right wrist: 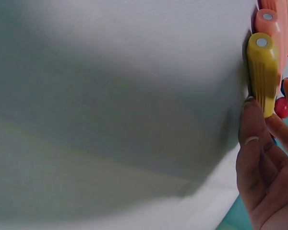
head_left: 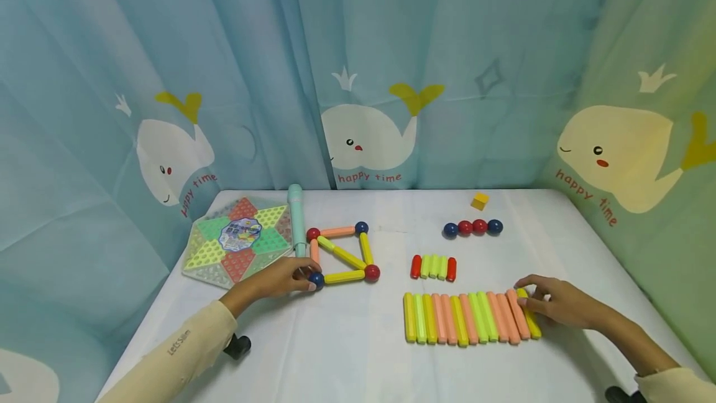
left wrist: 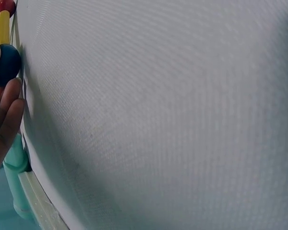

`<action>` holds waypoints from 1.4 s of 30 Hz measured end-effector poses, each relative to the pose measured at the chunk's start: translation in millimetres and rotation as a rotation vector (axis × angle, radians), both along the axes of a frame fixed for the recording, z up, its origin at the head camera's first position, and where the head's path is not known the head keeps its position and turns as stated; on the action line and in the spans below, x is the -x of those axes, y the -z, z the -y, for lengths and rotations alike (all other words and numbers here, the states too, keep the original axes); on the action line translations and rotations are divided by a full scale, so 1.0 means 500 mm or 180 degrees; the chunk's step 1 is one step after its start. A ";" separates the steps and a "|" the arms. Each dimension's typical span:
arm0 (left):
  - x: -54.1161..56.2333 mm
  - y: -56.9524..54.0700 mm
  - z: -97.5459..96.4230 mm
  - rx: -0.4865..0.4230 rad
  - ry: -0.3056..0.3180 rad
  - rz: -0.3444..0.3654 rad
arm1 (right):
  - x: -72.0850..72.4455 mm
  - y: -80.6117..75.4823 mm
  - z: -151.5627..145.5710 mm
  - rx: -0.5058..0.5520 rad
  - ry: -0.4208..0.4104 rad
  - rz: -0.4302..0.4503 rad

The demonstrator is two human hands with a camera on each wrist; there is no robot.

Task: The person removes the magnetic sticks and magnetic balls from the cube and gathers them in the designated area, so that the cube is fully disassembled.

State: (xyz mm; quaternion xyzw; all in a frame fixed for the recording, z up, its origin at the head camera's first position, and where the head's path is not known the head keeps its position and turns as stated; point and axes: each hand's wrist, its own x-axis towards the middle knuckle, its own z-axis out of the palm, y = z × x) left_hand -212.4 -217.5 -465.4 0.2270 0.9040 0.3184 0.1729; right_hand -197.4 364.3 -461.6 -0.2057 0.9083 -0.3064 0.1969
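Thumb and fingers of my left hand [head_left: 284, 278] pinch the blue ball [head_left: 317, 280] at the near left corner of a flat frame built from balls and magnetic sticks. The frame has a yellow stick [head_left: 344, 277] along its near side and a red ball [head_left: 371, 273] at the near right corner. On the right, my right hand [head_left: 562, 300] holds the upper part of the yellow magnetic stick [head_left: 533, 322] that ends a row of sticks. In the right wrist view, a metal disc shows on the end of that yellow stick [right wrist: 262, 67], and fingertips touch its lower part.
Short red and green sticks [head_left: 434, 267] lie behind the row. Farther back are a line of blue and red balls [head_left: 472, 227] and a yellow cube [head_left: 479, 201]. A star-patterned game board [head_left: 246, 263] and a teal tube [head_left: 297, 222] lie left. Curtains surround the white table.
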 end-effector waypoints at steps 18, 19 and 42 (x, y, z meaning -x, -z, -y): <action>-0.001 0.004 0.002 0.0034 0.0042 -0.0098 | -0.003 -0.023 0.017 -0.0099 0.0192 0.0217; -0.001 0.004 0.003 0.0029 0.0051 -0.0110 | -0.002 -0.026 0.018 -0.0121 0.0204 0.0243; -0.001 -0.019 0.017 0.0031 -0.0031 -0.0167 | 0.033 -0.073 0.126 0.0085 0.0120 -0.0010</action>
